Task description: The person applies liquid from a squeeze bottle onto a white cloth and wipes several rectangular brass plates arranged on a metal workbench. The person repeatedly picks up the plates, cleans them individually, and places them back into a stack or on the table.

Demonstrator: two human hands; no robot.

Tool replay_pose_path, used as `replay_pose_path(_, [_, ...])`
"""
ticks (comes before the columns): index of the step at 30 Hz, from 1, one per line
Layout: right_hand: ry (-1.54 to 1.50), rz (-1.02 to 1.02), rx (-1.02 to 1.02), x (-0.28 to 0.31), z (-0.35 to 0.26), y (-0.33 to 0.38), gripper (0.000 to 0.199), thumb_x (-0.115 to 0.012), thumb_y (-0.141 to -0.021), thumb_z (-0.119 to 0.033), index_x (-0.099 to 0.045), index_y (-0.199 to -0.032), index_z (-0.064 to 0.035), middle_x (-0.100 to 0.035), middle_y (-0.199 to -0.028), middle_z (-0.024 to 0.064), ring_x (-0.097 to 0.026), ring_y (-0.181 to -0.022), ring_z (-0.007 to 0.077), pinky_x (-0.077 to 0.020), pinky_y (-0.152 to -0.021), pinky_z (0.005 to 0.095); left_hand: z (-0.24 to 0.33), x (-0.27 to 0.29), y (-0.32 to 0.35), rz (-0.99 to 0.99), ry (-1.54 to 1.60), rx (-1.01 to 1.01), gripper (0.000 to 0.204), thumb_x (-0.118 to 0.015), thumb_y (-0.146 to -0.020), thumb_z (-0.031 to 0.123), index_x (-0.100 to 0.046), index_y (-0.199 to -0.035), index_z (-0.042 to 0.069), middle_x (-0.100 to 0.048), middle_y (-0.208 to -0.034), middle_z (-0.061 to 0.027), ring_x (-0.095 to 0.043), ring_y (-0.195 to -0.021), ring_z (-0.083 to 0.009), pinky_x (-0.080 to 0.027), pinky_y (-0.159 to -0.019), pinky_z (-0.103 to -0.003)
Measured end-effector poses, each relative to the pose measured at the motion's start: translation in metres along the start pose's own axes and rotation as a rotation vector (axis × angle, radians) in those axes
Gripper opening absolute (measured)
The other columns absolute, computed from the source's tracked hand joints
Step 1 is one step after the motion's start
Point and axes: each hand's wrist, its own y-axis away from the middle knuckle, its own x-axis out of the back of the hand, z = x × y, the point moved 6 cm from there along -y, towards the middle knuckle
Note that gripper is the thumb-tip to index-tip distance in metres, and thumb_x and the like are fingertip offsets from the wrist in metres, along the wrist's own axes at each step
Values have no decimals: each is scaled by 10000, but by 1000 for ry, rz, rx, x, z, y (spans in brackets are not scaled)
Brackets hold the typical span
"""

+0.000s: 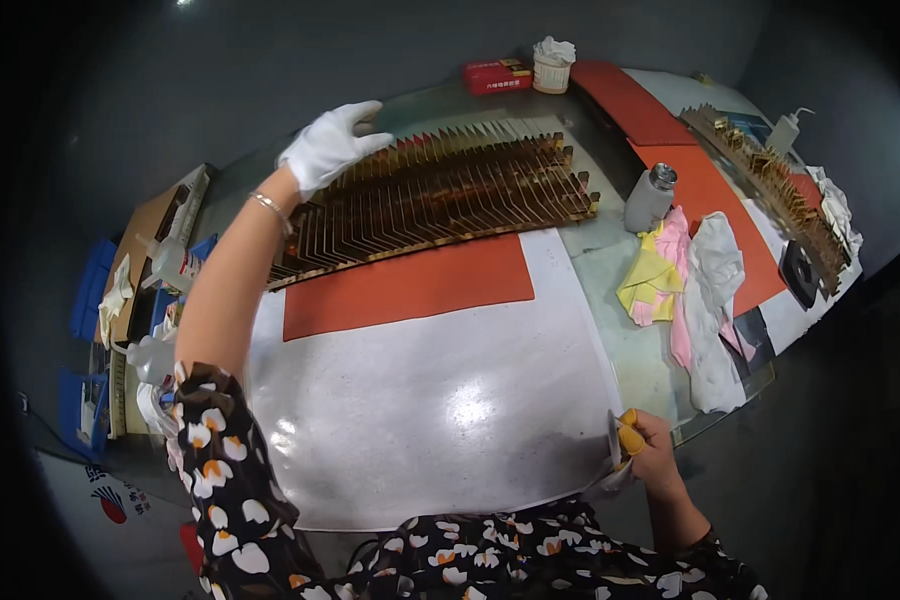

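My left hand point(328, 150), in a white glove, is over the far left end of a long brown slotted rack point(450, 190). Its thumb and forefinger stand apart, and no object shows between them. Thin upright plates fill the rack in a close row, with several pale pointed tips along its far side. At the near right edge of the white mat point(440, 420), my right hand point(652, 452) wears yellow finger covers. Its fingers are closed on a thin whitish piece point(615, 470), perhaps a cloth; its exact kind is unclear.
A red-orange mat point(410, 290) lies partly under the rack. To the right are a grey pump bottle point(651, 197), yellow and pink cloths point(650, 275), a white glove point(715, 310) and a second rack point(770, 185). A red box point(497, 77) stands behind; blue bins point(85, 410) are left.
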Motion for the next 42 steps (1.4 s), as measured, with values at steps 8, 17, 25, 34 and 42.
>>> replay_pose_path(8, [-106, 186, 167, 76, 30, -5, 194, -581, -829, -168, -560, -736, 1, -532, -611, -9, -476, -505, 61, -370, -466, 206, 44, -135, -119, -305, -371, -9, 939, -737, -648, 456, -313, -1326, -35, -357, -1353, -222, -366, -1246, -324, -327, -1016, -345])
replay_pose_path(17, [-41, 79, 76, 80, 31, -4, 169, -578, -795, -138, -550, -708, 3, -519, -547, -1, -467, -498, 49, -362, -466, 213, 41, -165, -136, -383, -535, -39, 1029, -736, -597, 554, -305, -1331, -26, -385, -1324, -232, -386, -1220, -347, -336, -1006, -362])
replay_pose_path(25, [-24, 74, 71, 82, 32, -5, 171, -591, -785, -147, -553, -695, -6, -520, -543, 10, -487, -488, 65, -365, -457, 225, 39, -192, -163, -297, -441, -132, 1047, -703, -573, 620, -305, -1343, 31, -446, -1267, -199, -443, -1167, -337, -382, -959, -376])
replay_pose_path(34, [-17, 72, 70, 81, 21, -7, 183, -598, -796, -145, -547, -681, -13, -520, -542, 12, -487, -482, 66, -362, -450, 224, 41, -202, -169, -243, -377, -155, 989, -729, -599, 579, -347, -1313, 12, -414, -1259, -234, -413, -1180, -349, -361, -985, -367])
replay_pose_path(42, [-41, 75, 73, 82, 30, -5, 209, -599, -806, -179, -558, -686, -12, -525, -541, 14, -491, -476, 78, -368, -450, 230, 41, -213, -177, -154, -315, -226, 920, -729, -600, 565, -417, -1261, 5, -460, -1228, -186, -455, -1142, -319, -375, -965, -351])
